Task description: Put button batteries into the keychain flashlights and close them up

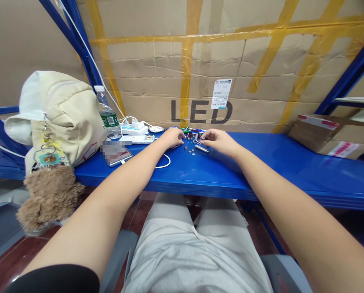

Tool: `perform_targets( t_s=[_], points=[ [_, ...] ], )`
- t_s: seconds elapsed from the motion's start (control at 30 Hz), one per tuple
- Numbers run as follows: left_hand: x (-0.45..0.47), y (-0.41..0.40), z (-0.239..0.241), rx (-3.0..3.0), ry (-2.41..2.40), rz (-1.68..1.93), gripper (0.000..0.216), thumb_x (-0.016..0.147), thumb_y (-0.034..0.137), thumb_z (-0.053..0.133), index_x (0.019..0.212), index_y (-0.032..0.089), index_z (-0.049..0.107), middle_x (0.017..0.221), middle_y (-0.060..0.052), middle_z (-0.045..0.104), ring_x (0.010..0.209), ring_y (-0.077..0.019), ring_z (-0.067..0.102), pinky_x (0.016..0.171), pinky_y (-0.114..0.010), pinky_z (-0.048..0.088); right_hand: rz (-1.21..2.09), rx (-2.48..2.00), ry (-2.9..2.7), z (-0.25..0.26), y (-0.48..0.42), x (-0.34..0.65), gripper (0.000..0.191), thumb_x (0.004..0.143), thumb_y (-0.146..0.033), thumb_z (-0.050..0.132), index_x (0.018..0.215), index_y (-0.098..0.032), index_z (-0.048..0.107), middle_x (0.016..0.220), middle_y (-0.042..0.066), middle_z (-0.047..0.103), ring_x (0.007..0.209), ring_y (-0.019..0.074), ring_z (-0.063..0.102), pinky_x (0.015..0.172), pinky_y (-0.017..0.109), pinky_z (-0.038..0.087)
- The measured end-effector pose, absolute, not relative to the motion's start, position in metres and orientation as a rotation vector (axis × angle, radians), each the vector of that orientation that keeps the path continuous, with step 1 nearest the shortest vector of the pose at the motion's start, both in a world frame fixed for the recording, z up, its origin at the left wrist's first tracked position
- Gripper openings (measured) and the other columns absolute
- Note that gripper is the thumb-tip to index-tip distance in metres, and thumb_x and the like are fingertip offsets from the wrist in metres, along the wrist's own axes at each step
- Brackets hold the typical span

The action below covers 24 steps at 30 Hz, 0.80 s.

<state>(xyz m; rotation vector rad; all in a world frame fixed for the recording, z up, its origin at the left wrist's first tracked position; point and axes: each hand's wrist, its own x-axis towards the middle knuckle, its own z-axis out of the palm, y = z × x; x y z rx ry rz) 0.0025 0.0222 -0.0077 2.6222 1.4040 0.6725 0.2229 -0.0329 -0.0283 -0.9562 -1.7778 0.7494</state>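
Over the blue tabletop, both hands reach to a small heap of mixed little parts, some metallic, some green, blue and reddish-brown. My left hand is at the heap's left side, fingers curled together and pointing down; what they hold, if anything, is hidden. At the right side, my right hand has its thumb and fingers closed on a small silvery piece, too small to name. Just below its fingertips lies a short metal cylinder. Several tiny round pieces are scattered in front of the heap.
Left of my hands lie a white phone, a darker phone, a power strip and a white cable. A water bottle and cream bag stand farther left. A cardboard box sits at right; taped cardboard rises behind.
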Motion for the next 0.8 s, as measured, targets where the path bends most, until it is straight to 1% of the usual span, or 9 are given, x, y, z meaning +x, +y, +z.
perform_targets(
  t_s=[0.13,0.23,0.37,0.57,0.7,0.8],
  points=[
    [0.007,0.007,-0.001,2.527,0.937,1.053,0.032,0.077,0.016,0.069,0.109,0.014,0.068,0.097,-0.008,0.073,0.09,-0.0169,0.068,0.084,-0.03,0.052,0.675,-0.994,-1.804,-0.029,-0.031,0.225,0.021,0.065,-0.03,0.077,0.078,-0.02,0.064,0.081,0.003,0.07,0.079,0.0198,0.064,0.08,0.038,0.052],
    [0.014,-0.008,0.003,2.62,0.703,1.192,0.032,0.078,0.015,0.069,0.111,0.015,0.067,0.105,-0.008,0.073,0.095,-0.016,0.068,0.087,-0.028,0.051,0.661,-1.0,-1.812,-0.028,-0.032,0.224,0.019,0.066,-0.028,0.076,0.078,-0.02,0.064,0.08,0.003,0.07,0.077,0.019,0.063,0.078,0.037,0.051],
    [0.023,-0.02,0.004,2.763,0.6,1.161,0.029,0.08,0.016,0.068,0.109,0.015,0.068,0.102,-0.007,0.074,0.095,-0.0169,0.069,0.086,-0.027,0.052,0.645,-1.001,-1.827,-0.026,-0.035,0.223,0.021,0.066,-0.029,0.075,0.079,-0.019,0.063,0.08,0.003,0.069,0.074,0.0181,0.062,0.075,0.035,0.05],
    [0.025,-0.018,0.0,2.802,0.537,1.18,0.032,0.079,0.014,0.07,0.11,0.017,0.068,0.102,-0.005,0.075,0.092,-0.0158,0.07,0.084,-0.026,0.052,0.621,-1.009,-1.876,-0.025,-0.038,0.221,0.025,0.064,-0.037,0.072,0.077,-0.018,0.06,0.072,0.001,0.064,0.068,0.0163,0.057,0.066,0.031,0.045],
    [0.027,-0.017,-0.002,2.839,0.546,1.199,0.034,0.076,0.013,0.073,0.11,0.018,0.068,0.098,-0.003,0.076,0.091,-0.0158,0.07,0.083,-0.025,0.052,0.616,-0.985,-1.881,-0.025,-0.04,0.219,0.029,0.062,-0.041,0.073,0.074,-0.019,0.058,0.072,0.001,0.064,0.069,0.0167,0.056,0.067,0.032,0.045],
    [0.028,-0.017,-0.002,2.858,0.548,1.198,0.037,0.077,0.014,0.072,0.113,0.018,0.066,0.099,-0.003,0.075,0.094,-0.0165,0.069,0.086,-0.027,0.051,0.613,-0.993,-1.88,-0.026,-0.039,0.219,0.031,0.063,-0.043,0.074,0.073,-0.019,0.057,0.071,0.001,0.064,0.068,0.0169,0.057,0.065,0.032,0.045]
  ],
)
